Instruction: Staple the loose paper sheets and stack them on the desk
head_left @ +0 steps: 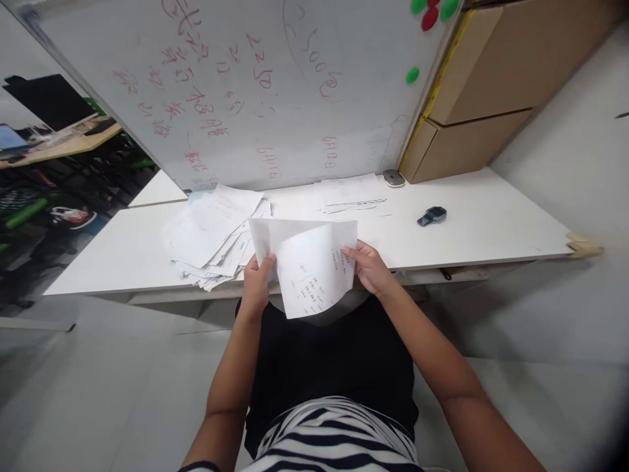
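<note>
Between my two hands, just over the desk's front edge, are sheets of paper (309, 272) with small writing on them. The front sheet bends and hangs lower than a sheet behind it. My left hand (257, 282) pinches the left edge of the paper, thumb on top. At the right edge, my right hand (371, 267) grips with the thumb over the face and the fingers behind. A loose, fanned pile of papers (206, 226) lies to the left of the hands. Farther back, a flat stack of paper (348, 192) rests against the whiteboard.
A whiteboard (236, 85) with red writing stands along the back of the white desk (491, 223). Two cardboard boxes (472, 147) are stacked at the back right. A rounded mouse-like object (394, 177) sits beside them, and a watch (432, 216) lies to the right.
</note>
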Motion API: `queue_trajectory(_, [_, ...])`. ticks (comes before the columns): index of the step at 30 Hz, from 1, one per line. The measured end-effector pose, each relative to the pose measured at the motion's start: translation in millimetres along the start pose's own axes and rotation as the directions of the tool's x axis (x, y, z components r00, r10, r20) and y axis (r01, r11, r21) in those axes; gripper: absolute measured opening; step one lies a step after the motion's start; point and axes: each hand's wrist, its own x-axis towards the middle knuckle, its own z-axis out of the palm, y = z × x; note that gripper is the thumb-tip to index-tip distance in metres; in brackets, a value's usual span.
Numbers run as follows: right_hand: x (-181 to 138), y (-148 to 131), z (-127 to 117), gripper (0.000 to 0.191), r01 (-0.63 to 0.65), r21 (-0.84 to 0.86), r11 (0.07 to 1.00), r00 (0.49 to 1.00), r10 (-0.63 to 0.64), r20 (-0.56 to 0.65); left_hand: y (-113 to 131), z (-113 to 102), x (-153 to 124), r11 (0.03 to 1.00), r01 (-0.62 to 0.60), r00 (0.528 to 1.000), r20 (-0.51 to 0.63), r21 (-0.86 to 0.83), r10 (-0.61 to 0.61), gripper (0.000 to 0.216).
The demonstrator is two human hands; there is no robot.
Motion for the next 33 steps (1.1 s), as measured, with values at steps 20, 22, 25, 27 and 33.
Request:
queue_trajectory(20, [-16,35,-35,0.037,-0.089,-0.216,0.972,0.972,0.038,-0.233,-40,-2,-25,0.889,0.450,0.858,0.317,-0.086,-0.404,0.045])
queue_trajectory(22, [-14,34,-34,0.038,-0.094,-0.246,0.965,0.981,0.047,-0.190,-39,-1,-25,0.895,0.446,0.830,0.363,0.026,-0.424,0.041])
queue_trajectory(25, [-10,36,-30,0.044,-0.067,-0.305,0.950,0.983,0.012,-0.181,-37,1,-26,0.901,0.393,0.809,0.395,0.185,-0.435,0.042])
queue_trajectory(27, [-10,37,-26,0.054,-0.024,-0.339,0.941,0.973,-0.056,-0.226,-35,2,-27,0.906,0.335,0.805,0.422,0.257,-0.417,0.044])
queue_trajectory(33, [-18,20,-12,0.057,0.150,-0.452,0.879,0.929,-0.282,-0.241,-20,8,-24,0.951,0.133,0.890,0.389,0.279,-0.238,0.042])
